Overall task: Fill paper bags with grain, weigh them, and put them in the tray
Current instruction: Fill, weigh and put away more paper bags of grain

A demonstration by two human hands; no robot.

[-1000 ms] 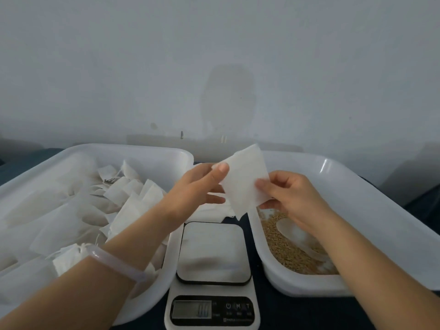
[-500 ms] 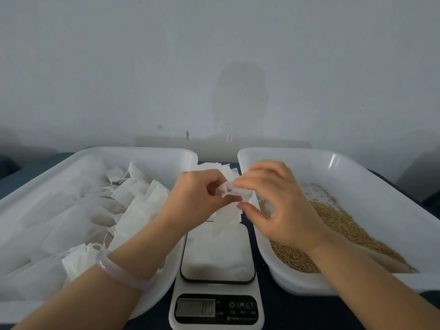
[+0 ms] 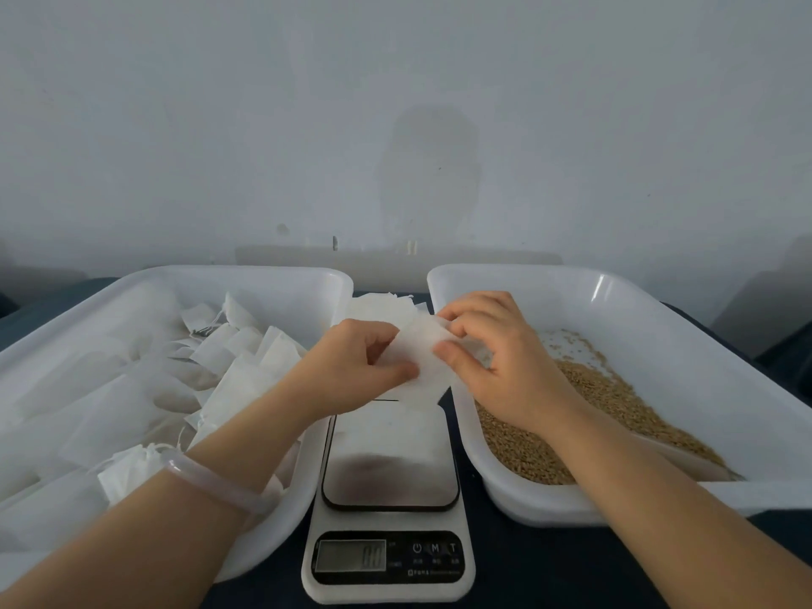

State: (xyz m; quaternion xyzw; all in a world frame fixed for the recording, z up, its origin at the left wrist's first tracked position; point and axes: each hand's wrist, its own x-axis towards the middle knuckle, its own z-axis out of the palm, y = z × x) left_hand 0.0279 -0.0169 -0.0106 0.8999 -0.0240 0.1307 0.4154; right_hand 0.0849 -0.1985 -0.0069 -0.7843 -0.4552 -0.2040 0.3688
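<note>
Head view: left hand (image 3: 351, 371) and right hand (image 3: 496, 362) fingers (image 3: 452, 351) pinch paper bag (image 3: 422, 345) between them, above scale (image 3: 391, 459); grain (image 3: 615, 397) just right of fingers. Risk: thin paper tears if mouth pulled hard.

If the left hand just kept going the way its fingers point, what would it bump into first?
The left hand points right, into the paper bag it pinches. Past that, probably the right hand, holding the bag's other side, before the grain tray.
</note>
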